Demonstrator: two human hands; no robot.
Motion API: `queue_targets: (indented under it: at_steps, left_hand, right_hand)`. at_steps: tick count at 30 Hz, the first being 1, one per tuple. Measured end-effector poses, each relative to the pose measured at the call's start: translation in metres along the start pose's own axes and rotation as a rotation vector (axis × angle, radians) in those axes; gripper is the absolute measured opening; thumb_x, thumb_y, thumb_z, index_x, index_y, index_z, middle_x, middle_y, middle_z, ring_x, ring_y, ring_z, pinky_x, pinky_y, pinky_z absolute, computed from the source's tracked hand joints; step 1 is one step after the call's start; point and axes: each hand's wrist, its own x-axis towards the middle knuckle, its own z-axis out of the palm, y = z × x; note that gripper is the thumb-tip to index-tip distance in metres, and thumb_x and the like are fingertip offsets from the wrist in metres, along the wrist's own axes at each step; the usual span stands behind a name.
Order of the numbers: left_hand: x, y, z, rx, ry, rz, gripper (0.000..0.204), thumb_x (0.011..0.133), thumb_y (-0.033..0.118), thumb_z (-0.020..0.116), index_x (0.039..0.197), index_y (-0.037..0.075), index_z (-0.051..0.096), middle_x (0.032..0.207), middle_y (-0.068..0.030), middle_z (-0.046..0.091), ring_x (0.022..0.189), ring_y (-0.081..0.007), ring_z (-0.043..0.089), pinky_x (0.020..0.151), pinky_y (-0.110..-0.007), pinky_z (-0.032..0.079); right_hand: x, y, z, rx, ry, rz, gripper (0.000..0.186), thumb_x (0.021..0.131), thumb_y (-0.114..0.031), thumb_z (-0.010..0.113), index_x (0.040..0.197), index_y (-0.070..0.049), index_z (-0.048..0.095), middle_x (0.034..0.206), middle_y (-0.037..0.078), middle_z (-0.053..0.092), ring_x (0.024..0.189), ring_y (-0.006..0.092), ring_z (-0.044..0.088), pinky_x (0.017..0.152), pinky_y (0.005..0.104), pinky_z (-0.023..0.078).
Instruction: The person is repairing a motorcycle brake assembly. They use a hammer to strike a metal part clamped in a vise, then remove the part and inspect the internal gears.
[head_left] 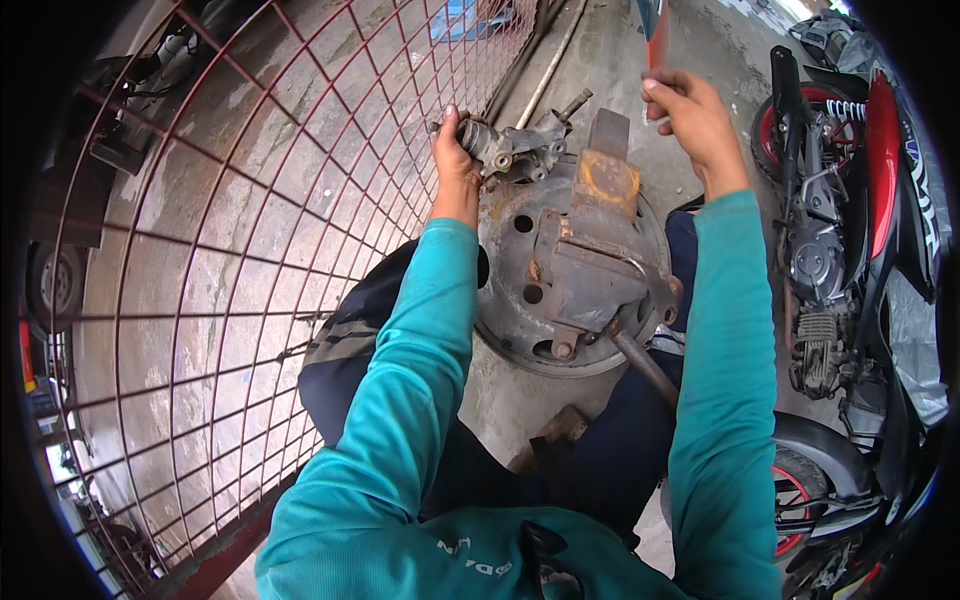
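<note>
My left hand (457,158) is wrapped round one end of a grey cast-metal machine part (520,150), which has bolt holes and a short rod sticking out at its far right. I hold this part over the far left edge of a steel wheel rim (507,300). To the right and farther away, my right hand (690,115) is raised with its fingers bent. Its fingertips meet the lower end of a thin, flat blue-and-orange piece (655,38); the upper picture edge cuts this off, and its kind is unclear. Between my arms a rusty bench vise (600,255) stands on the rim.
A red wire-mesh fence (250,240) runs along my left side. On the right stands a motorcycle (840,230) with red and black panels. The vise handle (645,365) slants toward my right leg. A pale pipe (552,65) lies on the concrete floor beyond the rim.
</note>
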Motion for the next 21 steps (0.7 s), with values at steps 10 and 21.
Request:
queue_targets:
  at_steps: [10,21]
  left_hand:
    - [0.060,-0.045,-0.019,0.193,-0.083,-0.161,0.059,0.094,0.048,0.071,0.117,-0.004,0.059,0.093,-0.0176,0.070,0.085,-0.0318,0.070,0.078,-0.045,0.058]
    - [0.067,-0.066,-0.012,0.179,-0.144,-0.108,0.064,0.097,0.054,0.064,0.118,-0.006,0.057,0.097,-0.0197,0.069,0.089,-0.0349,0.069,0.082,-0.048,0.058]
  right_hand:
    - [0.117,0.140,0.049,-0.454,0.178,0.117,0.045,0.094,-0.029,0.068,0.131,-0.004,0.069,0.126,0.019,0.071,0.118,0.0348,0.067,0.100,0.0411,0.051]
    - [0.114,0.170,0.055,-0.277,-0.034,0.056,0.020,0.086,-0.016,0.072,0.097,0.001,0.076,0.084,0.020,0.074,0.081,0.0285,0.071,0.074,0.0410,0.054]
